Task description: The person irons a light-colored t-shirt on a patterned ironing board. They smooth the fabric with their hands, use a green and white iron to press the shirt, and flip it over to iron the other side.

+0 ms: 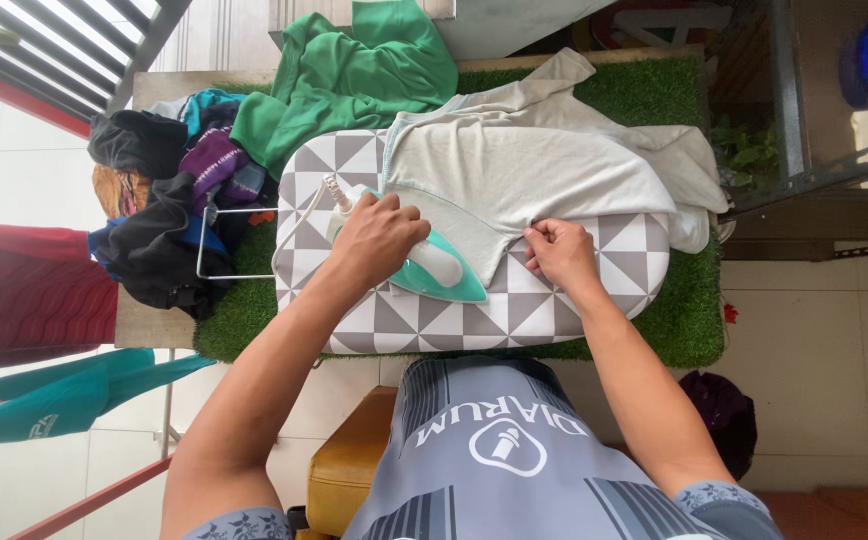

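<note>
At the far left a heap of dark and purple clothes (169, 200) lay on the counter (144, 325), with a green garment (354, 75) slumped just beyond it on the far side; a mat of artificial grass (689, 320) covered the counter under a small ironing board (514, 305) patterned in grey and white triangles. The left hand (379, 238) was closed around the handle of a teal and white iron (434, 268), which rested sole-down on the board, its tip pointing right toward the hem of a pale grey shirt (524, 170); its cord (299, 225) trailed off to the left. The shirt was spread across the far half of the board, one sleeve hanging over the right end. The right hand (562, 252) pinched the near edge of the shirt between fingers and thumb, holding it taut. The iron looked heavy and rigid (best taken by the handle, well off the sole); the shirt looked light, limp and apt to crease, easiest held by its hem.
</note>
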